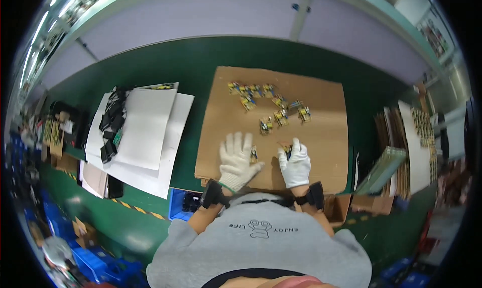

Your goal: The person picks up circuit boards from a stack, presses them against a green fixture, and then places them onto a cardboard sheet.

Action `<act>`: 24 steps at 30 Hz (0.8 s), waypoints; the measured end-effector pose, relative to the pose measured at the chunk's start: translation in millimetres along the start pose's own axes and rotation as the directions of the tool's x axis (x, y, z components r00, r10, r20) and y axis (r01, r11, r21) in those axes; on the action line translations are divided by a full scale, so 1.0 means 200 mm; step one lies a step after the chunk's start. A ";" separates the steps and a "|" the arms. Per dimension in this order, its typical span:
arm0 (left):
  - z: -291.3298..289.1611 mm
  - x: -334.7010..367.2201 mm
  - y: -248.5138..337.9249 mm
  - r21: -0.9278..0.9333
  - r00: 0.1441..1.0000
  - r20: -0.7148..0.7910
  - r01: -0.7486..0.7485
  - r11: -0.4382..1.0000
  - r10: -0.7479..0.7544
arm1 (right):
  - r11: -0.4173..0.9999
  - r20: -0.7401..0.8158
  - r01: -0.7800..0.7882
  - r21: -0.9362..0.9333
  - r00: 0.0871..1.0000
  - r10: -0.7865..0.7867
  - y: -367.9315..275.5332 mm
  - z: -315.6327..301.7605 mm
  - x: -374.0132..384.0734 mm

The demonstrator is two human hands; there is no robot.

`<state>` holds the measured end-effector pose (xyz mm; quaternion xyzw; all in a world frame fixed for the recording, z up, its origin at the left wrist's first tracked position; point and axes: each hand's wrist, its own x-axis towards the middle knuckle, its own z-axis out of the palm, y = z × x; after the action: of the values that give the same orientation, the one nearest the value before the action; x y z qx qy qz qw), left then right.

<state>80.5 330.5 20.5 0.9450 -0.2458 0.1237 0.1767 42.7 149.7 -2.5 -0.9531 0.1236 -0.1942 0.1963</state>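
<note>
My left hand point(235, 160), in a knitted white glove, lies flat on the brown cardboard sheet point(321, 137) with its fingers spread. Beside its thumb is a small circuit board point(254, 153), partly hidden by the hand. My right hand point(295, 165), in a smooth white glove, pinches another small circuit board point(287, 149) between thumb and fingers. Farther off on the cardboard, several like boards with yellow and blue parts lie scattered; one circuit board point(265, 126) is nearest my hands, and another circuit board point(304, 113) sits to the right.
To the left, white sheets point(150, 122) carry black adapters with cables point(114, 117). At the right stand upright cardboard dividers point(389, 132) and a tray of boards point(424, 137). A blue bin point(178, 207) and a cardboard box point(337, 210) sit below the green table's point(186, 52) front edge.
</note>
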 end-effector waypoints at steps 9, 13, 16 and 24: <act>0.21 0.08 -0.02 0.152 0.979 -0.081 -0.175 0.973 0.189 | 0.985 0.011 0.082 -0.152 0.997 -0.082 0.22 0.04 0.03; 0.24 0.23 -0.05 0.291 0.988 -0.151 0.030 0.956 0.015 | 0.937 -0.039 -0.149 -0.316 0.989 0.144 0.27 0.03 0.19; 0.29 0.28 -0.08 0.237 0.979 -0.101 0.194 0.952 -0.175 | 0.929 -0.127 -0.102 -0.356 0.990 0.060 0.37 0.22 0.17; 0.27 0.30 0.03 0.130 0.996 -0.079 -0.031 0.991 0.041 | 0.959 0.217 0.232 -0.161 0.956 -0.195 0.15 0.06 0.40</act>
<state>136.2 279.8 -8.6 0.9441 -0.2469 0.1808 0.1229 113.8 101.8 -0.5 -0.9896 0.0165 -0.1060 0.0963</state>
